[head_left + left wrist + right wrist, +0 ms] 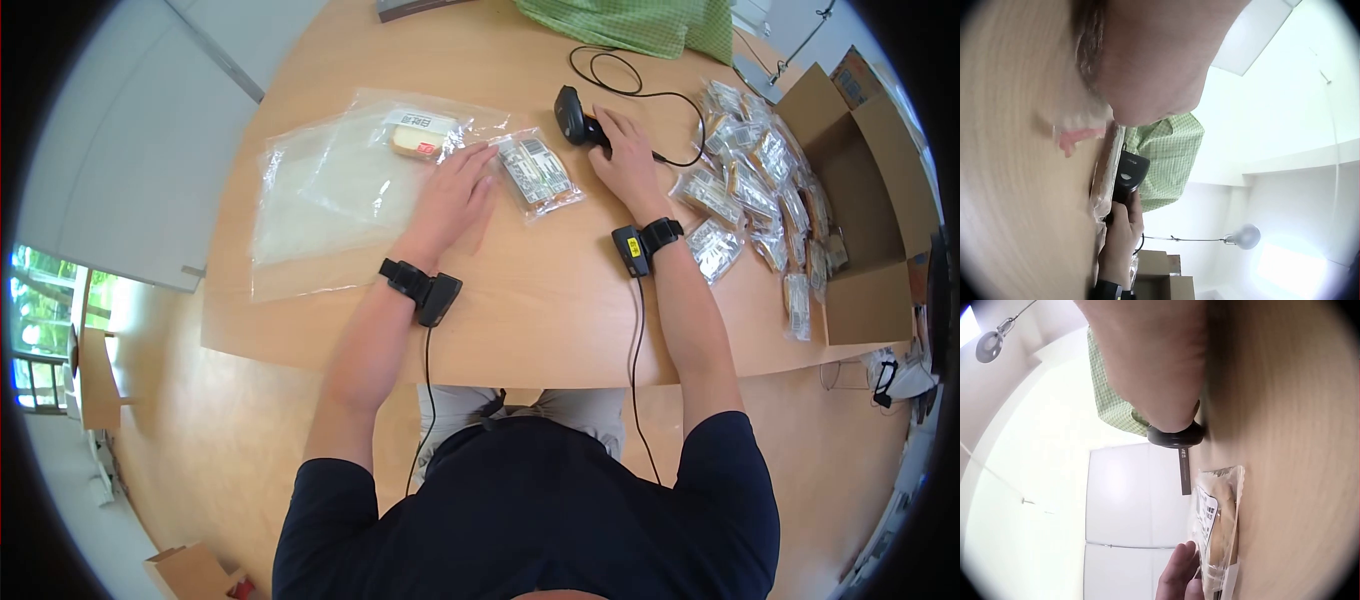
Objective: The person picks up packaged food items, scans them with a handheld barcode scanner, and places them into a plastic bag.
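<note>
My left hand [455, 205] lies over the clear plastic bags with its fingers extended. Its fingertips are right at the left edge of a wrapped, labelled food packet [540, 172], which has a barcode on its film. Seen from the right wrist, this packet [1219, 519] holds something light brown, with the left fingers [1175, 572] beside it. A second packet [425, 135], with a white label and a red sticker, sits at the upper edge of the bags, beyond the left hand. My right hand [630, 165] grips the handle of a black barcode scanner [570, 115], its head facing left.
Clear flat bags [310, 215] spread over the table's left side. Many wrapped packets [760, 180] are heaped at the right, before a cardboard box [870, 200] on its side. The scanner's black cable [690, 100] loops behind the right hand. A green checked cloth [640, 25] lies at the back.
</note>
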`<move>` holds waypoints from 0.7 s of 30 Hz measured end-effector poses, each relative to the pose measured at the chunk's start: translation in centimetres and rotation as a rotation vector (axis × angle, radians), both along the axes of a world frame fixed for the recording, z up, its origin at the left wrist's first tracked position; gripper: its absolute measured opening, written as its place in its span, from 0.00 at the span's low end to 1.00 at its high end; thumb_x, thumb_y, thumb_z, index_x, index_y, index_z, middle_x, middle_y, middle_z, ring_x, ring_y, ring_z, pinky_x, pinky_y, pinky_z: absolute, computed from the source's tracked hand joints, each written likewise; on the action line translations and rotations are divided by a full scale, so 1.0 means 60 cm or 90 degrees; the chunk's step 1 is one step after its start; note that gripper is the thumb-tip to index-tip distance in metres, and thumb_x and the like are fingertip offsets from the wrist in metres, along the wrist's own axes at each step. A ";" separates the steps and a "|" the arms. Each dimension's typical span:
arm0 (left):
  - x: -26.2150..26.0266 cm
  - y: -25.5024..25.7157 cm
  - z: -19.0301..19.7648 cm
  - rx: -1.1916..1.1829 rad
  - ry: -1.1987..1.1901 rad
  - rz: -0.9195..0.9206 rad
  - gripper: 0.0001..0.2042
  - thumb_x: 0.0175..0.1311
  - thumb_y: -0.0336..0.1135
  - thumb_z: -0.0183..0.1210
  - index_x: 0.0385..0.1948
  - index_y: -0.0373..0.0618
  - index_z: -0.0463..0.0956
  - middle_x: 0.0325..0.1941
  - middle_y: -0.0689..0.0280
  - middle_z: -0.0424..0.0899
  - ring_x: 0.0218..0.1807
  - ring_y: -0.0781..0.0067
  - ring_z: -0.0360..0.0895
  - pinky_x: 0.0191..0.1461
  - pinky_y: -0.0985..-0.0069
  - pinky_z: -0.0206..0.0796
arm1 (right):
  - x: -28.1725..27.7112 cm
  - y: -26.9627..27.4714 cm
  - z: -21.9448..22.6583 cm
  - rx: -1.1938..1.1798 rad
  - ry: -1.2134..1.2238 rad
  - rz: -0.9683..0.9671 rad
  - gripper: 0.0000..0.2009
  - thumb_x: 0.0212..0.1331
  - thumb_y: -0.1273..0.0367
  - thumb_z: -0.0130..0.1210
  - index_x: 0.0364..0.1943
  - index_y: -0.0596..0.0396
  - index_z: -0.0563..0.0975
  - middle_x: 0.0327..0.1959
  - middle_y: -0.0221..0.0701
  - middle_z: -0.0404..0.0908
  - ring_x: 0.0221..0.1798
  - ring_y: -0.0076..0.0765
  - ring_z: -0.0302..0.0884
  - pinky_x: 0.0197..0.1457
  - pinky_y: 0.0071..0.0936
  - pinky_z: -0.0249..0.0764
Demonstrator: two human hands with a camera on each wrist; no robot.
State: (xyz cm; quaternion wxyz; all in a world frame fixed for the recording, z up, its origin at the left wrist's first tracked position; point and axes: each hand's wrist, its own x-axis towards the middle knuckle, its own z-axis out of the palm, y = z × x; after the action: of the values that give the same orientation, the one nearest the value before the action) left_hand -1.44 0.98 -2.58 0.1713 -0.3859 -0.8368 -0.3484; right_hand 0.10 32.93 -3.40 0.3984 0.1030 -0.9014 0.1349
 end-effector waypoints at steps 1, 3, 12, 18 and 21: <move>0.001 0.000 0.005 -0.001 0.003 0.004 0.21 0.71 0.35 0.62 0.65 0.45 0.77 0.65 0.58 0.80 0.64 0.52 0.77 0.68 0.60 0.70 | 0.004 -0.008 0.012 -0.021 0.041 0.004 0.25 0.59 0.70 0.61 0.63 0.54 0.79 0.51 0.39 0.84 0.56 0.49 0.79 0.62 0.43 0.76; 0.004 -0.002 0.016 -0.002 0.007 0.020 0.17 0.67 0.31 0.63 0.58 0.45 0.80 0.57 0.60 0.82 0.58 0.53 0.79 0.63 0.60 0.72 | 0.014 -0.023 0.035 -0.043 0.085 0.009 0.21 0.59 0.68 0.62 0.58 0.54 0.82 0.48 0.38 0.84 0.55 0.48 0.79 0.60 0.43 0.76; 0.003 -0.009 0.006 -0.077 0.078 0.190 0.08 0.67 0.36 0.66 0.43 0.45 0.82 0.42 0.61 0.81 0.49 0.56 0.80 0.54 0.60 0.73 | 0.056 -0.102 0.076 0.008 -0.365 -0.045 0.30 0.55 0.39 0.70 0.36 0.53 0.79 0.30 0.36 0.83 0.33 0.47 0.81 0.38 0.40 0.76; -0.006 -0.014 -0.004 -0.050 0.026 0.213 0.07 0.70 0.36 0.64 0.41 0.44 0.82 0.40 0.58 0.82 0.45 0.53 0.82 0.51 0.58 0.74 | 0.065 -0.108 0.088 -0.186 -0.473 0.060 0.30 0.52 0.45 0.76 0.43 0.57 0.81 0.28 0.31 0.80 0.31 0.34 0.79 0.37 0.32 0.75; -0.015 -0.016 -0.018 0.066 -0.018 0.219 0.08 0.74 0.36 0.60 0.42 0.41 0.81 0.39 0.56 0.83 0.41 0.52 0.83 0.46 0.58 0.75 | 0.053 -0.109 0.077 -0.259 -0.501 0.076 0.26 0.52 0.55 0.79 0.47 0.59 0.82 0.28 0.26 0.79 0.31 0.24 0.75 0.36 0.25 0.74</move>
State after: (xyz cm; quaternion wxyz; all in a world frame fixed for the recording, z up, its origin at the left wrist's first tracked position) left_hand -2.37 0.04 -3.66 0.2363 -0.2226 -0.8739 -0.3617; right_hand 3.28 26.42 1.21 0.0290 0.0153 -0.9320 0.3609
